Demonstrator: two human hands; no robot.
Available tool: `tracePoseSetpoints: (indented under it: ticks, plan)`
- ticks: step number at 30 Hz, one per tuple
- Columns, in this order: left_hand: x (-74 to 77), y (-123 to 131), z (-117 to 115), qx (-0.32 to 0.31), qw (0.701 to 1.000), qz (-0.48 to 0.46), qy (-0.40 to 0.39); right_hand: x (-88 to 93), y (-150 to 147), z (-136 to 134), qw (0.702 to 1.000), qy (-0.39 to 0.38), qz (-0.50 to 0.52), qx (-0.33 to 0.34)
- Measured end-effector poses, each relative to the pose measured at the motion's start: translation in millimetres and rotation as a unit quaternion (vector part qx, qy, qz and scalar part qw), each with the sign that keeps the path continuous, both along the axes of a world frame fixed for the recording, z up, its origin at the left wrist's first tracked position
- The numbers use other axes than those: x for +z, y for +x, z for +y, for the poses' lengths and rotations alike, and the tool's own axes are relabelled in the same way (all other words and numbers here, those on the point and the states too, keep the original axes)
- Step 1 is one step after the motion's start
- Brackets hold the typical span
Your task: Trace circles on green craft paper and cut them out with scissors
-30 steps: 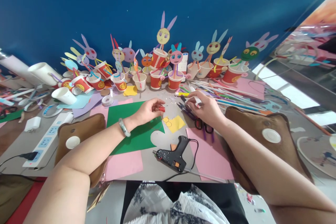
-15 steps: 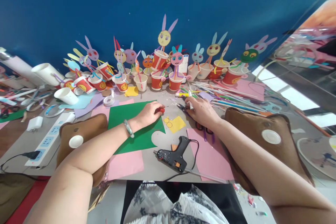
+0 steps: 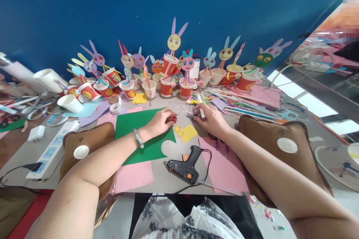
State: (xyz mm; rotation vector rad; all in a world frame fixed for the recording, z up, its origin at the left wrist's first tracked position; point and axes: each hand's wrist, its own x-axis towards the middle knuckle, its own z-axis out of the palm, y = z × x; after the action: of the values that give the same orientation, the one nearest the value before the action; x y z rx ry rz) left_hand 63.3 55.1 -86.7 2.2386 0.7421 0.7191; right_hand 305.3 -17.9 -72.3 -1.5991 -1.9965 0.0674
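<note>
- Left hand (image 3: pixel 161 122): fingers curled narrow around a small red piece (image 3: pixel 171 119), over the right edge of the green paper sheet (image 3: pixel 129 119).
- Right hand (image 3: pixel 213 119): thumb and fingers closed on a white pen (image 3: pixel 201 106) — nearly upright, tilted a little. Scissors (image 3: pixel 190 115) lie beneath this hand, partly hidden.
- Yellow paper (image 3: pixel 190 133): on the table between the hands, two ring outlines at its left side.
- Black glue gun (image 3: pixel 183 168): nearer the person — cord curling onto the right-hand pink paper (image 3: pixel 226 168).
</note>
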Motion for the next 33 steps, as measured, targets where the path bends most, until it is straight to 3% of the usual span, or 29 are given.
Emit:
tracePoseSetpoints:
  ticks: [8, 12, 17, 29, 33]
  plan:
    - [18.3, 5, -20, -0.047, 0.985, -0.036, -0.164, 8.4, -31, -23, 0.981, 0.088, 0.074, 0.155]
    - [21.8, 8, -25, -0.11, 0.96, -0.083, -0.243, 9.6, -36, -27, 0.972, 0.126, 0.056, 0.19]
    - [21.8, 8, -23, -0.112, 0.936, -0.109, -0.314, 9.5, -38, -29, 0.967, 0.142, 0.041, 0.21]
    - [27.3, 0, -2, 0.001, 0.855, -0.223, -0.468, 11.8, -32, -36, 0.958, 0.188, 0.195, 0.098]
    - [28.3, 1, 0, 0.029, 0.844, -0.237, -0.48, 7.7, -34, -37, 0.953, 0.146, 0.262, 0.037]
